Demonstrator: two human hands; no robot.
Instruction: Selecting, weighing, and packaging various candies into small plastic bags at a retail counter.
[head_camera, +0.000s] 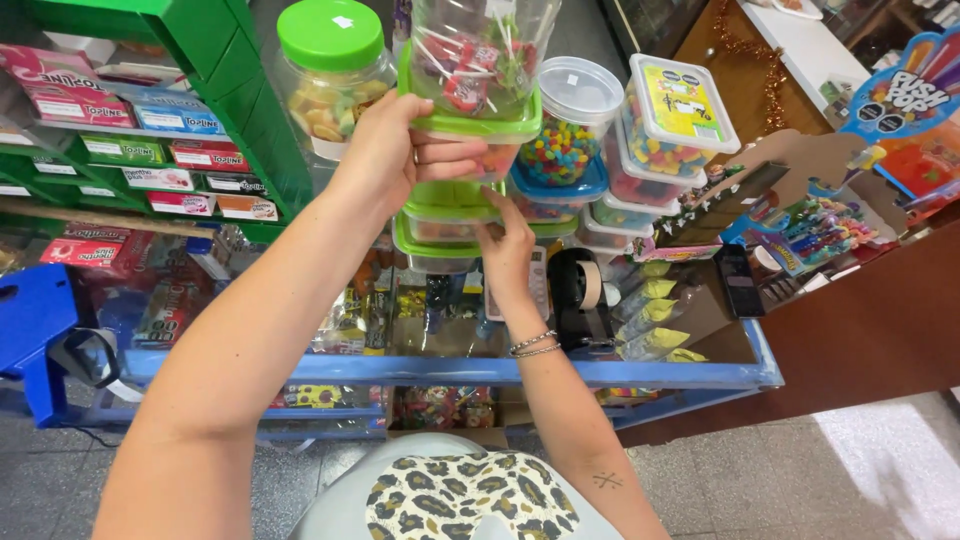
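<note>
Left grip: we see it wrapped around the side of a green-lidded tub topping a stack; thumb hidden.
Right grip: fingertips pressed against a lower tub; whether it pinches, we cannot tell.
Above the left grip: clear lollipop container, top cut off.
Right of both: tape dispenser on the table.

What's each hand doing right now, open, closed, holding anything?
Left hand: closed on the green-lidded tub, tilting the upper stack up.
Right hand: fingers reach under it, touching the lower tubs; grip cannot be told.
</note>
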